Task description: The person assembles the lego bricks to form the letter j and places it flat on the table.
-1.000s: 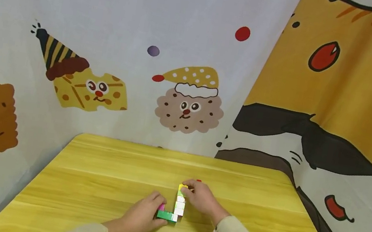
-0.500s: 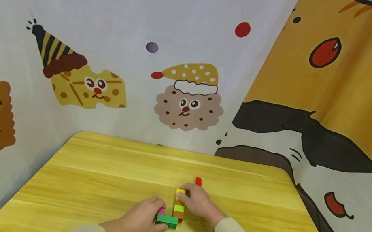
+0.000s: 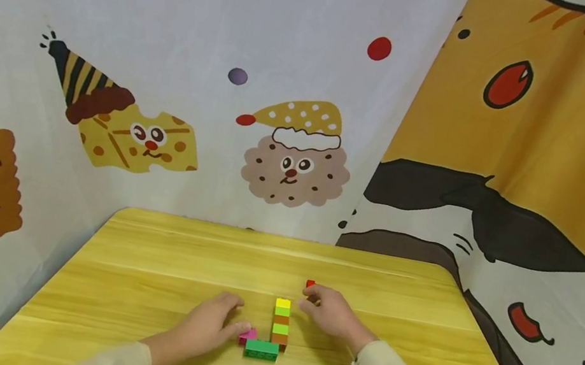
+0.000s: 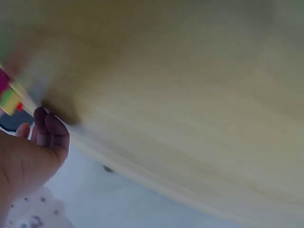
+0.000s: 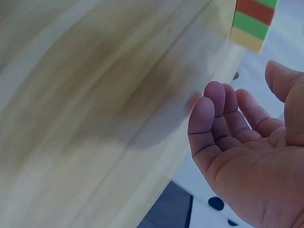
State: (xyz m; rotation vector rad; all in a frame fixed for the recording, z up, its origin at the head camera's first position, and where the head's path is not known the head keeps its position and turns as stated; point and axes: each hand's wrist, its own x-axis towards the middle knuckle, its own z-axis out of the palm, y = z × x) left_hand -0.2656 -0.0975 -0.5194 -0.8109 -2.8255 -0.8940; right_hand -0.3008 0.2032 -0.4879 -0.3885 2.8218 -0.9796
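Observation:
A column of orange, lime and yellow building bricks (image 3: 281,321) sits mid-table, its yellow brick at the far end in the head view. At its near end lies a long green brick (image 3: 261,350), with a pink brick (image 3: 247,334) beside it. My left hand (image 3: 203,324) is to the left, fingers loosely bent; its thumb tip is at the pink brick, and I cannot tell whether they touch. Right of the column, my right hand (image 3: 333,312) has its fingertips close to a small red brick (image 3: 310,283). The right wrist view shows that palm (image 5: 256,166) holding nothing.
The wooden table (image 3: 169,259) has rounded far corners. A cartoon-printed cloth (image 3: 173,59) hangs behind it and along the right side. The brick column stands between the two hands.
My right hand has let go of the column's yellow end and moved right to the red brick. My left hand has loosened from the pink and green bricks and shifted left.

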